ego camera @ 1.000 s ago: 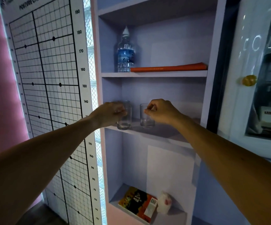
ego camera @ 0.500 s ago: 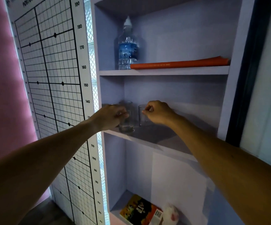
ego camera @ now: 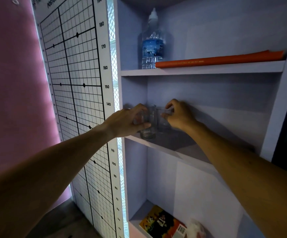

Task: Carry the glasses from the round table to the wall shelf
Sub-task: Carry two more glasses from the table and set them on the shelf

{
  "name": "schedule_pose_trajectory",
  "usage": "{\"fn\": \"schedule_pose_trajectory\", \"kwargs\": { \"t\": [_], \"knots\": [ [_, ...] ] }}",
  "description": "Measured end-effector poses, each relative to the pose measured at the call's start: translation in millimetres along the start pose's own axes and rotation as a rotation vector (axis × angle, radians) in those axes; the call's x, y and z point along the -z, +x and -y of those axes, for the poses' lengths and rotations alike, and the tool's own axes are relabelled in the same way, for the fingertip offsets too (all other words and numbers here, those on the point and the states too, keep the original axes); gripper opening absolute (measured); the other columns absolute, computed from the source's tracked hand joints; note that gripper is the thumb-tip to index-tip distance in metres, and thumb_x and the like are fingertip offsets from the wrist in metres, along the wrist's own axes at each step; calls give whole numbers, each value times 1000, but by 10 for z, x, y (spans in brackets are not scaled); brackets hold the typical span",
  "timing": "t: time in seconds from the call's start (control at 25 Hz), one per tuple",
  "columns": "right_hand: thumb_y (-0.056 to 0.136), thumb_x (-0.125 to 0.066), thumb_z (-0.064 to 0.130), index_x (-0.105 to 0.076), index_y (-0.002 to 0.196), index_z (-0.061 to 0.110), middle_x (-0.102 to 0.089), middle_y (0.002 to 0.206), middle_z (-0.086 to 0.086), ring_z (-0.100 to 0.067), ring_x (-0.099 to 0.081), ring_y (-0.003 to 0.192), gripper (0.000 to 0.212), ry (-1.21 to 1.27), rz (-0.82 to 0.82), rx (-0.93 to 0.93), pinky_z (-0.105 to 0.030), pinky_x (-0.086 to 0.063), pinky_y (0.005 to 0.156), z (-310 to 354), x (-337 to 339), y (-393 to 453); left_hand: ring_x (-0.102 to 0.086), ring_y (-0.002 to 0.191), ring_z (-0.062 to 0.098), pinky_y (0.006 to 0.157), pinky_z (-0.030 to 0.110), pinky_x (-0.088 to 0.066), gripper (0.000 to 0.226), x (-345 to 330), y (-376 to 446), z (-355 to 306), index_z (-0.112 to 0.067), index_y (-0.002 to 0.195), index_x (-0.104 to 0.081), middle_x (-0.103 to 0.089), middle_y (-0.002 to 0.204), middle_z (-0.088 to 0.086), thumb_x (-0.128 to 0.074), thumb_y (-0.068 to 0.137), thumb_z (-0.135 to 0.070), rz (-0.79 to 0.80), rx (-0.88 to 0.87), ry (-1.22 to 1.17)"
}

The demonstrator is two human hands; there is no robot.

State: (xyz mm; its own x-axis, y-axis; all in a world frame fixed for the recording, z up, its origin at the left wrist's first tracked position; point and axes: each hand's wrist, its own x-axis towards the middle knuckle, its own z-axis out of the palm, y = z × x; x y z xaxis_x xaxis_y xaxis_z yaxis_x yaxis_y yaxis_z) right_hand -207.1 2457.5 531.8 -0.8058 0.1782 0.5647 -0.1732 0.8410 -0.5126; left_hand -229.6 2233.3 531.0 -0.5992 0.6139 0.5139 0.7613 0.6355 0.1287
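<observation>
From the head camera, I see two arms reach up to the wall shelf (ego camera: 177, 148). The left hand (ego camera: 127, 121) is wrapped around a clear glass (ego camera: 148, 127). Its fingers are curled tight on the side of that glass. The bottom of the glass sits on the middle board, near the front edge. The right hand (ego camera: 178, 115) pinches the rim of a second glass (ego camera: 163, 121) with its fingertips. That one stands a bit deeper in, just beside the first. The two glasses look like they touch, or almost touch; it is too dark to be sure.

On the board above stand a water bottle (ego camera: 152, 47) and a long orange book (ego camera: 220, 59). Down low lies a colourful box (ego camera: 161, 222). A big measuring chart (ego camera: 74, 83) hangs to the left.

I think the job is nearly done. Both glasses are on the shelf. What is left is to let go and pull the hands back. I cannot see the round table, so I cannot tell if more glasses wait there.

Half a second ago the glasses stood a little apart. Now they are closer together, and the camera has come nearer to the shelf.
</observation>
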Motion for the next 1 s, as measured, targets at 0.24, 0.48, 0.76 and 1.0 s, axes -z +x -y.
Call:
{"fn": "schedule_pose_trajectory", "kwargs": {
  "t": [0.24,0.48,0.76,1.0],
  "knots": [
    [81,-78,25,-56,107,13,-63,100,-9,-26,-60,88,37,5,-64,26,-36,-53,74,12,-60,35,-73,84,19,77,38,-61,59,34,-62,20,-35,132,-35,-75,106,0,-65,84,-53,-17,28,-59],
    [83,-75,21,-55,101,15,-61,87,-1,-24,-62,82,26,25,-80,28,-35,-55,71,59,-45,-19,-74,84,18,82,36,-60,58,-26,-60,30,-29,133,-40,-76,104,3,-70,85,-43,-33,61,-173],
    [82,-66,23,-66,89,26,-67,81,1,-17,-64,75,7,261,173,178,-33,-51,70,174,74,-266,-72,72,13,59,12,-45,58,-80,-30,-67,-25,127,-41,-75,87,-2,-76,82,-35,-82,118,-298],
    [87,-64,18,-65,102,26,-63,84,10,-7,-61,74,17,163,114,169,-20,-47,67,154,75,-301,-69,78,17,55,13,-40,48,-200,56,-96,-23,111,-41,-71,98,1,-76,81,-38,-138,204,-280]
  ]
}}
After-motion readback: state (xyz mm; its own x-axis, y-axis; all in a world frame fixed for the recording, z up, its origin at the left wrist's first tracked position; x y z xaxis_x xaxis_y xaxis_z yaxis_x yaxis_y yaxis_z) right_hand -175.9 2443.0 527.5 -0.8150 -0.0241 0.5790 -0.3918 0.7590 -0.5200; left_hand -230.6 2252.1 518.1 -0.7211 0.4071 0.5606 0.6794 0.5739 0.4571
